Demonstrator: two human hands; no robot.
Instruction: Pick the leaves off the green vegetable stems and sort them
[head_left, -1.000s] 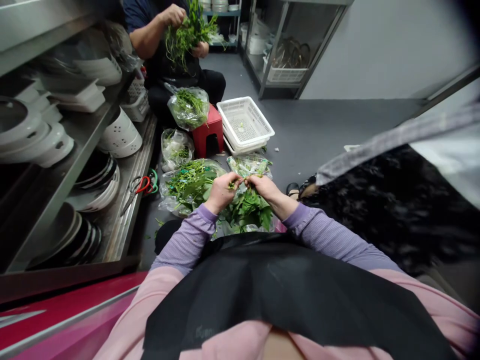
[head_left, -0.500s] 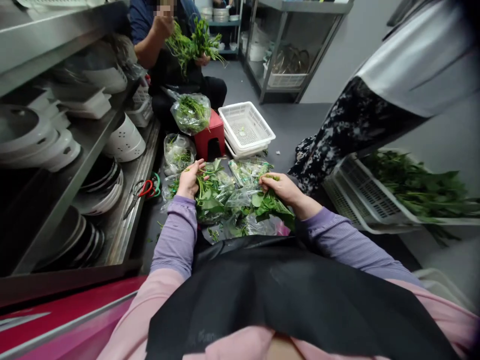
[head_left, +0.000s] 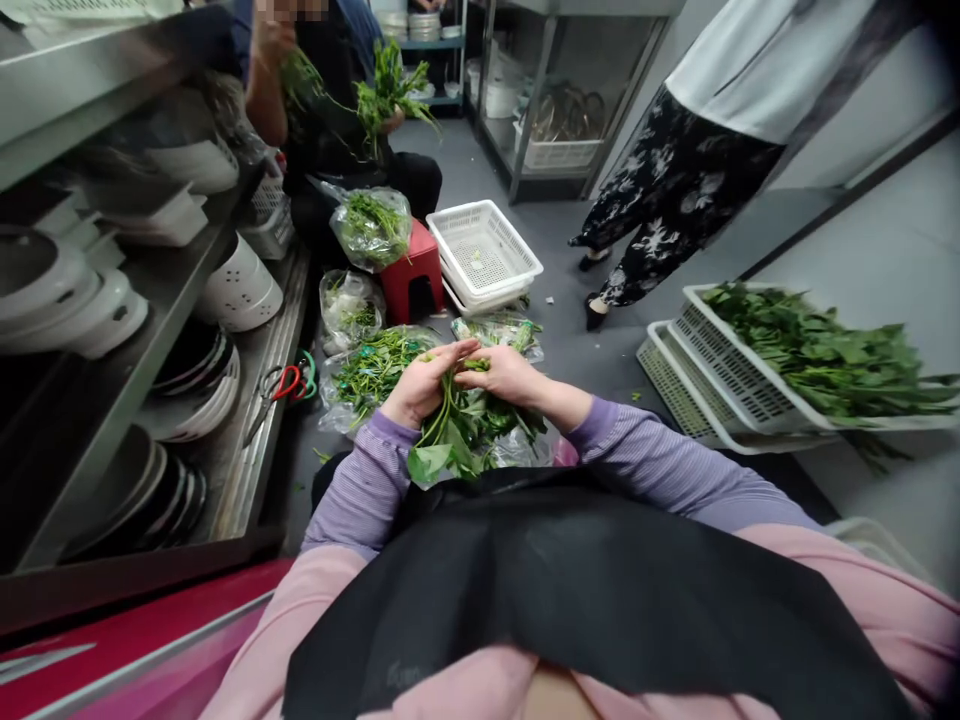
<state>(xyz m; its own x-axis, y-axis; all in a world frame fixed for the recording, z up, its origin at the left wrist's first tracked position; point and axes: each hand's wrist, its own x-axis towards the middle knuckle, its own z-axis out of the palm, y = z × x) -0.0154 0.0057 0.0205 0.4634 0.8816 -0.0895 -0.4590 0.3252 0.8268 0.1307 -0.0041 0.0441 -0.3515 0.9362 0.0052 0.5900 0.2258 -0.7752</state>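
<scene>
My two hands meet above the vegetables in front of my black apron. My left hand (head_left: 421, 387) is closed round the stems of leafy greens (head_left: 442, 458), whose broad leaves hang below it. In my right hand (head_left: 511, 376), curled fingers grip another bunch of green stems, with leaves drooping under the palm. The fingertips of both hands touch or nearly touch, so part of the stems is hidden. Just beyond my left hand, cut green stems (head_left: 375, 368) lie on clear plastic. A bag of greens (head_left: 501, 330) lies behind my right hand.
White baskets heaped with leafy greens (head_left: 832, 355) stand at right. Ahead are a white basket (head_left: 486, 285) and a red stool (head_left: 414, 268) bearing a bagged bunch (head_left: 373, 225). Scissors (head_left: 281, 385) lie on the left shelf's edge. A seated co-worker holds greens (head_left: 390, 95); another person (head_left: 675, 190) stands at right.
My hands have come together from apart, the right moving left and the left moving right with greens. The person at right has stepped farther off, uncovering the baskets of greens.
</scene>
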